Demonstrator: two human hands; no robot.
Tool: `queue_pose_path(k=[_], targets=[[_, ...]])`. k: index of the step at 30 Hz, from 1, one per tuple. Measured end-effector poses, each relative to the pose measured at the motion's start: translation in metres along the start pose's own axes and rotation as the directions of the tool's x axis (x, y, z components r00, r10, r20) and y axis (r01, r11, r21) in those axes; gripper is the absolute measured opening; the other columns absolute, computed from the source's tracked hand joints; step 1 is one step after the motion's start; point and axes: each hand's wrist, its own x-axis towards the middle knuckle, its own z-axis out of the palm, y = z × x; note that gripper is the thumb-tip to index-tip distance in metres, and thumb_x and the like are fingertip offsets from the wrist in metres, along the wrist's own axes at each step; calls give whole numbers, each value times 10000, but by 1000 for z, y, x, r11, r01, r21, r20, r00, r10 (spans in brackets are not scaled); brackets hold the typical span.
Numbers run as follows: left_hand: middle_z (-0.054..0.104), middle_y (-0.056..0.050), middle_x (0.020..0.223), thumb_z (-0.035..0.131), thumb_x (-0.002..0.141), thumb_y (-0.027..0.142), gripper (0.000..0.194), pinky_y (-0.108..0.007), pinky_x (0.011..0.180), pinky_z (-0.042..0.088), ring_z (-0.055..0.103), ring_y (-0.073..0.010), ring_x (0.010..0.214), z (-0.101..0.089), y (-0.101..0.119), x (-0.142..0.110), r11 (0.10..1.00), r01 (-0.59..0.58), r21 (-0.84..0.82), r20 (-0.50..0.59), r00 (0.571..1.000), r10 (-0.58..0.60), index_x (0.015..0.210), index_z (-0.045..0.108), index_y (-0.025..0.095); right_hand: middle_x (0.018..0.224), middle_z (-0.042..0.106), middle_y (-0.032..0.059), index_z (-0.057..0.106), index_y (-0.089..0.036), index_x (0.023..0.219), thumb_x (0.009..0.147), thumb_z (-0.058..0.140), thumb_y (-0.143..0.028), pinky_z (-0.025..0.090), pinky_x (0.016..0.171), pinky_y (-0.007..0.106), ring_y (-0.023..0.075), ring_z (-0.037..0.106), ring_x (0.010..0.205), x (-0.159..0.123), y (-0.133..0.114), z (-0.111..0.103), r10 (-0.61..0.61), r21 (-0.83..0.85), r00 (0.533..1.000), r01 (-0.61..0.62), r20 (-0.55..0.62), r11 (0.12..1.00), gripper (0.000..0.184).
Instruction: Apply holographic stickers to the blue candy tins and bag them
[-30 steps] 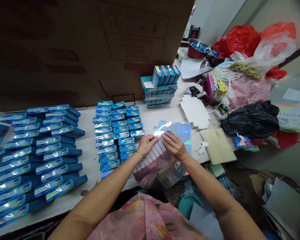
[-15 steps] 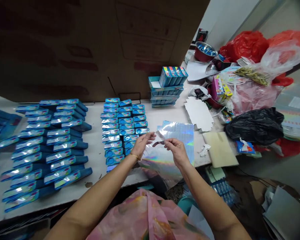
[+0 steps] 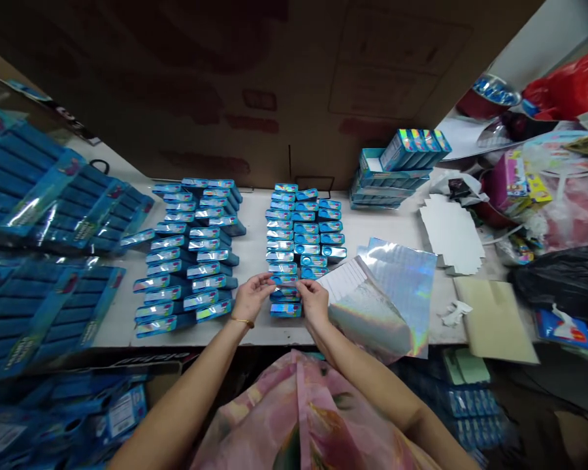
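My left hand [image 3: 253, 297] and my right hand [image 3: 314, 301] pinch the two ends of a thin, shiny sticker strip [image 3: 285, 286]. The strip is stretched between my fingertips, over the front part of the middle group of small blue boxes [image 3: 306, 239]. Whether it touches the box beneath, I cannot tell. Some boxes in this group show round recesses on top. Just right of my right hand, a silvery holographic sticker sheet [image 3: 372, 313] lies with its corner folded over, on top of another shiny sheet [image 3: 406, 274].
More blue boxes [image 3: 210, 245] stand in rows on the left. Farther left are wrapped packs of blue boxes [image 3: 39, 189]. A large cardboard box [image 3: 255, 85] walls off the back. Right of it stands a display tray of boxes [image 3: 392, 179]; white card [image 3: 451, 235] and bags lie beyond.
Both hands have moved from above the holographic sheet to the middle group of boxes, carrying the strip, which is now stretched between them. The view has turned left.
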Motion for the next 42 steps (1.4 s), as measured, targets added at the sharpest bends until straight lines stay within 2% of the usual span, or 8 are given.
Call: queue_pose_path(k=[5, 11, 21, 26, 29, 33, 38, 42], targets=[[567, 2, 724, 671, 505, 309, 451, -272, 636, 439, 542, -107, 619, -26, -13, 28, 993, -3, 117, 54, 999, -3, 908, 562, 139, 589, 580, 1, 614, -143, 650, 631, 559, -339, 404, 582, 241, 124, 503, 565, 9, 23, 25, -135, -207, 989, 119, -63, 971, 205], [532, 19, 675, 671, 485, 307, 439, -250, 595, 422, 512, -90, 566, -32, -23, 42, 991, -12, 134, 70, 998, 2, 870, 550, 134, 654, 574, 16, 631, -153, 673, 702, 518, -295, 396, 607, 236, 124, 505, 591, 10, 31, 26, -341, -534, 940, 278, -21, 799, 184], [527, 23, 673, 639, 501, 288, 394, -245, 615, 416, 517, -97, 589, -32, -30, 54, 988, -44, 150, 133, 991, 24, 857, 554, 143, 737, 600, 37, 640, -163, 755, 768, 502, -246, 379, 627, 236, 136, 530, 647, 10, 27, 30, -319, -780, 946, 244, 60, 576, 162], [557, 8, 687, 615, 545, 313, 359, -258, 657, 428, 540, -115, 626, -28, -46, 52, 977, -91, 191, 67, 995, 80, 859, 568, 146, 834, 604, 59, 618, -187, 897, 819, 453, -259, 353, 581, 239, 149, 526, 669, 5, 17, 25, -308, -913, 934, 275, 180, 301, 196], [587, -19, 732, 577, 590, 289, 308, -271, 673, 438, 558, -130, 642, -28, -54, 46, 948, -94, 303, 16, 996, 93, 863, 583, 147, 900, 581, 84, 568, -218, 1052, 851, 382, -219, 353, 588, 259, 172, 524, 728, 1, 15, 15, -309, -906, 871, 418, 382, 58, 273], [601, -68, 889, 465, 693, 254, 250, -296, 743, 438, 570, -160, 751, -32, -51, 32, 870, -188, 457, -25, 974, 223, 865, 616, 153, 904, 561, 117, 471, -199, 1196, 797, 433, -152, 366, 621, 314, 217, 515, 768, 2, 14, 8, -132, -793, 784, 581, 606, -184, 404], [589, -74, 933, 406, 780, 287, 281, -294, 768, 430, 548, -173, 861, -15, -18, 19, 784, -352, 512, -3, 912, 411, 923, 616, 166, 912, 559, 104, 497, -199, 1180, 813, 404, -163, 380, 663, 315, 195, 511, 759, 2, 0, -10, -161, -768, 752, 631, 640, -110, 380], [623, -63, 939, 411, 807, 325, 270, -322, 858, 372, 528, -190, 921, 45, 16, 21, 638, -539, 550, 282, 839, 466, 909, 629, 202, 813, 570, 69, 577, -201, 1088, 824, 372, -155, 387, 692, 291, 174, 507, 767, -4, -12, -63, -395, -767, 731, 634, 556, 93, 338]])
